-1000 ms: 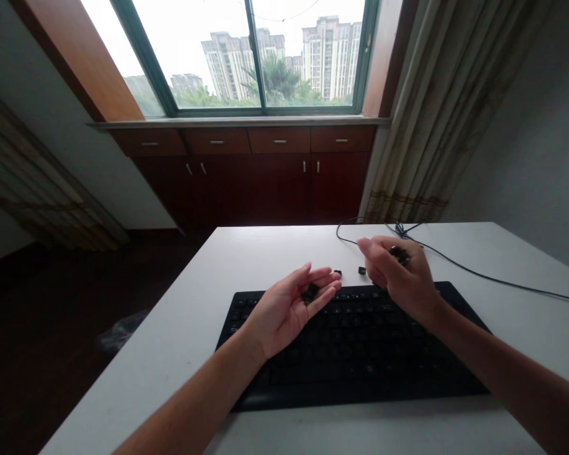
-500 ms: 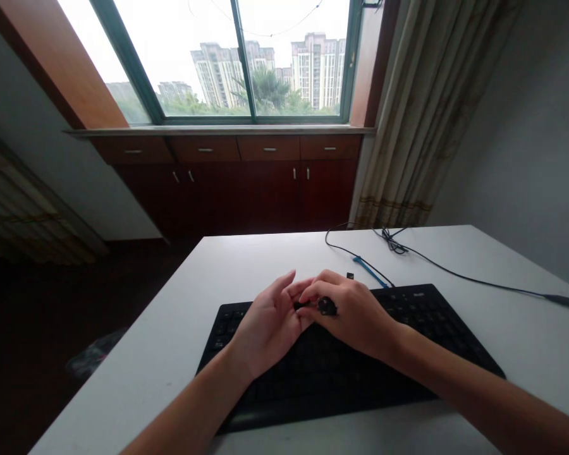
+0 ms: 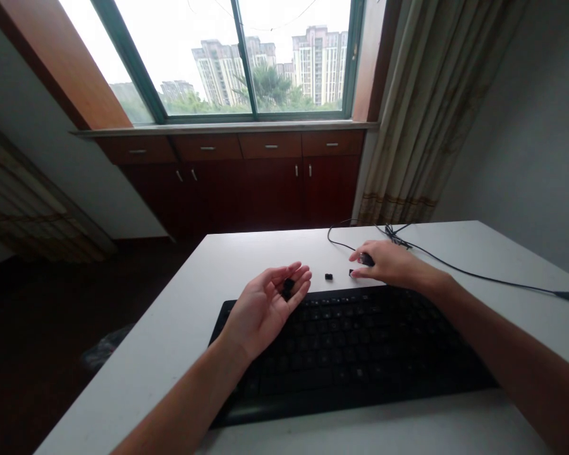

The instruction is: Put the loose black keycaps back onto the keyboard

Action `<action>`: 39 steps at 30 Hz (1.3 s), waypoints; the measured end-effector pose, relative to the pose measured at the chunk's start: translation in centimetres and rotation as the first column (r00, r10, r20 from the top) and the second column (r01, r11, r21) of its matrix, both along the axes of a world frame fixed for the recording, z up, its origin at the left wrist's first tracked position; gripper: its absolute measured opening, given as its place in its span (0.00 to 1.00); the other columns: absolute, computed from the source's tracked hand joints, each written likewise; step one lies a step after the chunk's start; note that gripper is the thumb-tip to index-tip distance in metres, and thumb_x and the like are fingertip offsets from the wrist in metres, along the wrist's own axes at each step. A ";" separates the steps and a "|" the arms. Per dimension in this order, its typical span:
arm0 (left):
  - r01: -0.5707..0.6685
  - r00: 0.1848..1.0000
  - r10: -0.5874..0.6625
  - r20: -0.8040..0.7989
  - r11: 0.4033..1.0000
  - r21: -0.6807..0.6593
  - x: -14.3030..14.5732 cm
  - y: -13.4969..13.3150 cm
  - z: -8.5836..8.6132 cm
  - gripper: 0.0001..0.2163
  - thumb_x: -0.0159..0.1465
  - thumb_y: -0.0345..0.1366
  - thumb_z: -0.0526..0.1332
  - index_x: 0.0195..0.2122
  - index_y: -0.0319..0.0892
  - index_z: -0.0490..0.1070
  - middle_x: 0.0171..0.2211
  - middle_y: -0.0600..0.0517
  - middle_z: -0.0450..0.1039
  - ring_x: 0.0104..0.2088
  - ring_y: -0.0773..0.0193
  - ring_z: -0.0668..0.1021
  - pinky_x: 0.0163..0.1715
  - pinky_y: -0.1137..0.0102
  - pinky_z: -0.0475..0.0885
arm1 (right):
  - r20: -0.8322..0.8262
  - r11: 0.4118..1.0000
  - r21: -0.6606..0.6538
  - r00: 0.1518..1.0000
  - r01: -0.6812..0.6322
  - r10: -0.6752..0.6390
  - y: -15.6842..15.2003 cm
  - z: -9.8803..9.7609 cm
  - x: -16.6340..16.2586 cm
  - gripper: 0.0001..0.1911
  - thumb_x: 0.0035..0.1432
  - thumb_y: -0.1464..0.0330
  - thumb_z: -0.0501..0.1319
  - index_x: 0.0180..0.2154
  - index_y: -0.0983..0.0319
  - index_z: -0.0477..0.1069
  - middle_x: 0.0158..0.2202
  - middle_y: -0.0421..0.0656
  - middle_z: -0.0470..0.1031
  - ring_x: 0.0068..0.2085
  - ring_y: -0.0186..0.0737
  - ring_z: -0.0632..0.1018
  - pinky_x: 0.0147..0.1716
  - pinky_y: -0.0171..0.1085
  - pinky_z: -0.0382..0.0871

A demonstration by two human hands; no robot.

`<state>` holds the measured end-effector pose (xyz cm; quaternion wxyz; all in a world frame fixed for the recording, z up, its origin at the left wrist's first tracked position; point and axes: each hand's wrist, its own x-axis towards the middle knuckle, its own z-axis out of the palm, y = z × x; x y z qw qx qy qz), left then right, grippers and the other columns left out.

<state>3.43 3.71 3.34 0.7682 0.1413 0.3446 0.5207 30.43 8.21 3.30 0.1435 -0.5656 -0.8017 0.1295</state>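
A black keyboard lies on the white table in front of me. My left hand hovers palm up over the keyboard's left end, fingers loosely curled, with small black keycaps resting on the fingers. My right hand reaches past the keyboard's far edge and rests on the table, fingers pinched on a small dark piece. Two loose black keycaps, one and another, lie on the table just left of that hand.
A thin black cable runs from behind my right hand across the table to the right edge. Beyond the table stand dark wooden cabinets under a window, with a curtain at right. A crumpled bag lies on the floor.
My right hand left my left palm and moved right and forward to the table behind the keyboard. My left hand stayed palm up with keycaps on it.
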 end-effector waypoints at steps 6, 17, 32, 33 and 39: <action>0.029 0.999 -0.029 -0.044 1.000 -0.006 0.1 -0.1 0.1 0.09 0.63 0.24 0.58 0.42 0.26 0.75 0.48 0.33 0.75 0.48 0.51 0.80 0.51 0.64 0.78 | 0.004 0.992 0.011 0.992 -0.124 0.124 -0.1 -0.3 -0.8 0.21 0.56 0.55 0.67 0.49 0.55 0.78 0.48 0.45 0.78 0.45 0.46 0.79 0.46 0.38 0.70; 0.066 0.997 -0.064 -0.048 0.998 0.026 0.0 -0.4 0.0 0.14 0.65 0.23 0.55 0.50 0.23 0.70 0.53 0.28 0.73 0.55 0.44 0.77 0.57 0.59 0.74 | -0.026 0.978 0.077 0.980 -0.193 0.195 0.2 -0.5 -3.7 0.09 0.60 0.62 0.64 0.39 0.57 0.80 0.38 0.44 0.82 0.39 0.43 0.80 0.39 0.37 0.68; 0.061 0.994 -0.049 -0.103 0.990 0.124 -0.7 0.3 0.0 0.13 0.65 0.16 0.56 0.50 0.23 0.72 0.51 0.28 0.75 0.54 0.51 0.78 0.54 0.69 0.76 | -0.116 0.986 0.016 0.979 -0.166 0.167 -0.6 3.3 -0.1 0.14 0.58 0.57 0.65 0.40 0.59 0.80 0.38 0.42 0.81 0.38 0.40 0.79 0.37 0.36 0.68; 0.051 0.994 -0.038 -0.103 0.991 0.125 -0.7 0.4 0.0 0.12 0.66 0.17 0.56 0.48 0.24 0.73 0.50 0.29 0.76 0.53 0.52 0.79 0.53 0.70 0.77 | -0.108 0.989 -0.002 0.983 -0.151 0.149 -0.6 3.5 0.1 0.15 0.57 0.55 0.65 0.40 0.58 0.80 0.36 0.42 0.81 0.36 0.40 0.78 0.35 0.36 0.67; -0.019 0.986 0.037 -0.160 0.993 0.116 -1.3 1.1 0.0 0.08 0.66 0.19 0.58 0.41 0.27 0.76 0.44 0.35 0.79 0.45 0.59 0.83 0.47 0.75 0.79 | -0.047 0.991 -0.097 0.995 -0.096 0.092 -0.2 3.0 0.9 0.20 0.52 0.50 0.67 0.35 0.60 0.78 0.30 0.40 0.77 0.31 0.38 0.75 0.28 0.35 0.62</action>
